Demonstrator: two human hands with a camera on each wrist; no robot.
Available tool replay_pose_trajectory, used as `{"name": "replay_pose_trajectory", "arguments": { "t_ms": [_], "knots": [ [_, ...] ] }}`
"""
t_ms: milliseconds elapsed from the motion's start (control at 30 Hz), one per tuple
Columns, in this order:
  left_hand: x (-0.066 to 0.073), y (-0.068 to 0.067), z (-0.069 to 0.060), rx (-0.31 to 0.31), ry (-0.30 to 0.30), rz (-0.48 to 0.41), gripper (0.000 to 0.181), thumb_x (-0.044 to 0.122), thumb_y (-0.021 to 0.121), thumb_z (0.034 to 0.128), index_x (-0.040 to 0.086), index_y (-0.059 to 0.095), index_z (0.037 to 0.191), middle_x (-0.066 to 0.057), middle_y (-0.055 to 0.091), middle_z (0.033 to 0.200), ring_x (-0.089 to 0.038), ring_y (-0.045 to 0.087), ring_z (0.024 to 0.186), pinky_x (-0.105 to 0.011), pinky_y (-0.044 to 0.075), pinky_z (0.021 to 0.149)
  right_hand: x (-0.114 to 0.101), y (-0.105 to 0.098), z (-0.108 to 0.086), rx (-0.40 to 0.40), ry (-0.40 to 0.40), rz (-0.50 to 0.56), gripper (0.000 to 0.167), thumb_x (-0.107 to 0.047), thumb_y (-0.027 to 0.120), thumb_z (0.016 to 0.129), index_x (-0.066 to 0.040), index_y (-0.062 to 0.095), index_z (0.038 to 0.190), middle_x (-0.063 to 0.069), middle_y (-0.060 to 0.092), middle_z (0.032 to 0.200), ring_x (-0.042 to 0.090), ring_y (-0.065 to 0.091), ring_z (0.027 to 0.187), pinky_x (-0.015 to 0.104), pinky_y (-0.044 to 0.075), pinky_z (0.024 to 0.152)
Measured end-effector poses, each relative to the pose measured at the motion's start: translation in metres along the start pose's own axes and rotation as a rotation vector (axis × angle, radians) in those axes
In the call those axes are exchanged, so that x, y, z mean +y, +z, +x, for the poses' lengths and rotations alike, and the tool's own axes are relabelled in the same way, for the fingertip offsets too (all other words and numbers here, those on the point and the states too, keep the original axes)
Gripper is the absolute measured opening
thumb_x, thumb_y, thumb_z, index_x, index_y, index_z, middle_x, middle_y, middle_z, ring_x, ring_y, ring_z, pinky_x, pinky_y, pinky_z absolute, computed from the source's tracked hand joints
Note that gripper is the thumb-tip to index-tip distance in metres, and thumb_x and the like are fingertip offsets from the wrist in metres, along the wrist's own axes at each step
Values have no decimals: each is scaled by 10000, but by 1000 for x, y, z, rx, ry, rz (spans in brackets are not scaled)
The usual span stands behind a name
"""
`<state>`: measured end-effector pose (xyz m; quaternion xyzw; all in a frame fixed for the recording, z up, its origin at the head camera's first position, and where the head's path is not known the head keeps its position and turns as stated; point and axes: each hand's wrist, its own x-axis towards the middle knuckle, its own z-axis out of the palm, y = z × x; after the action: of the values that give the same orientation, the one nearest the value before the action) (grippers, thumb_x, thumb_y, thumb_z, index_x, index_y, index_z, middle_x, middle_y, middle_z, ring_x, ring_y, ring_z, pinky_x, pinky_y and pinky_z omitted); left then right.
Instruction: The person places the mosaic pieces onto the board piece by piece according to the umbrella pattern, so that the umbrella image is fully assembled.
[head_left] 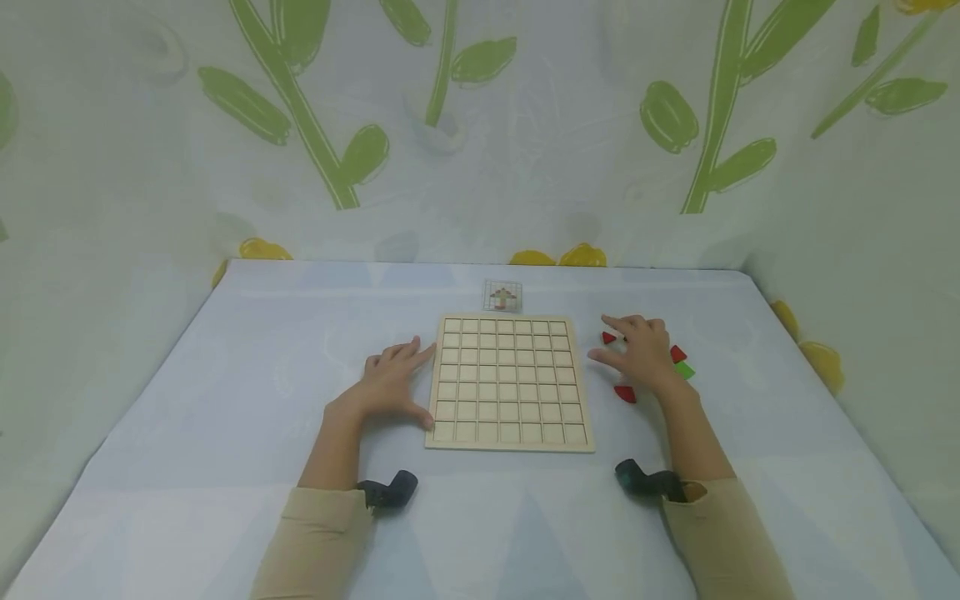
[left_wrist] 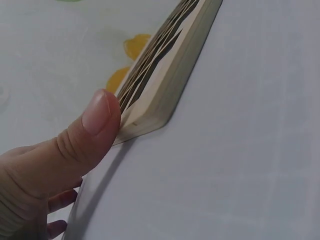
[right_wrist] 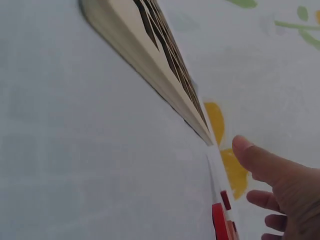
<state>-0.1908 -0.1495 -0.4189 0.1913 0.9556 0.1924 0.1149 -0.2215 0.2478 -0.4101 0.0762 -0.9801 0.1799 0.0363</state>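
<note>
A square wooden grid board [head_left: 508, 382] lies in the middle of the table. My left hand [head_left: 392, 383] is at its left side, fingers spread; in the left wrist view the thumb [left_wrist: 97, 120] touches the board's near corner. To the right of the board my right hand [head_left: 637, 352] hovers with thumb and fingers apart, holding nothing. Around and under it lie small red pieces, among them a red quarter-round piece [head_left: 626, 393] and a red piece [head_left: 678, 353] beside a green piece [head_left: 685, 370]. The right wrist view shows a red piece [right_wrist: 220, 222] below the hand.
A small card [head_left: 502, 296] with a tree-like picture on a grid lies just beyond the board's far edge. Black wrist cameras are strapped at both sleeves. A white sheet with green leaves [head_left: 670, 117] hangs behind the table.
</note>
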Motion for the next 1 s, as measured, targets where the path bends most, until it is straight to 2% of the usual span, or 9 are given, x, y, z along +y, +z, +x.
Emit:
{"name": "replay_pose_trajectory", "arguments": {
  "t_ms": [133, 267, 500, 767, 1000],
  "knots": [
    [-1, 2, 0, 0, 8, 13, 1175, 565, 841, 527, 161, 300, 1489, -208, 160, 1554, -413, 188, 1383, -610, 221, 1007, 5, 2, 5, 1, 45, 38, 564, -300, 646, 866, -58, 499, 1354, 246, 486, 1295, 441, 322, 1184, 578, 314, 927],
    [-1, 5, 0, 16, 12, 28, 1168, 601, 828, 517, 194, 315, 1485, -199, 149, 1558, -408, 184, 1373, -597, 219, 1005, 8, 7, 7, 0, 51, 6, 454, -204, 583, 891, -26, 541, 1307, 252, 510, 1270, 453, 335, 1183, 574, 304, 934],
    [-3, 10, 1, 52, 22, 2, 1192, 622, 830, 487, 201, 325, 1481, -200, 166, 1539, -409, 179, 1341, -562, 225, 988, 9, 12, 6, 28, 79, 23, 363, -182, 607, 899, -31, 614, 1229, 231, 550, 1217, 416, 346, 1164, 543, 345, 908],
    [-11, 19, 5, 175, 164, 14, 1154, 629, 821, 484, 149, 399, 1445, -125, 323, 1464, -328, 310, 1257, -469, 278, 949, 7, 15, 7, 39, 122, 48, 291, -201, 632, 895, -33, 672, 1130, 194, 600, 1146, 373, 343, 1159, 520, 375, 903],
    [-12, 22, 6, 198, 181, 6, 1112, 628, 816, 498, 149, 432, 1426, -113, 360, 1445, -310, 346, 1234, -455, 301, 931, 7, 11, 4, 54, 97, 76, 281, -215, 648, 888, -21, 681, 1088, 183, 625, 1087, 361, 368, 1127, 515, 371, 899]
  ]
}}
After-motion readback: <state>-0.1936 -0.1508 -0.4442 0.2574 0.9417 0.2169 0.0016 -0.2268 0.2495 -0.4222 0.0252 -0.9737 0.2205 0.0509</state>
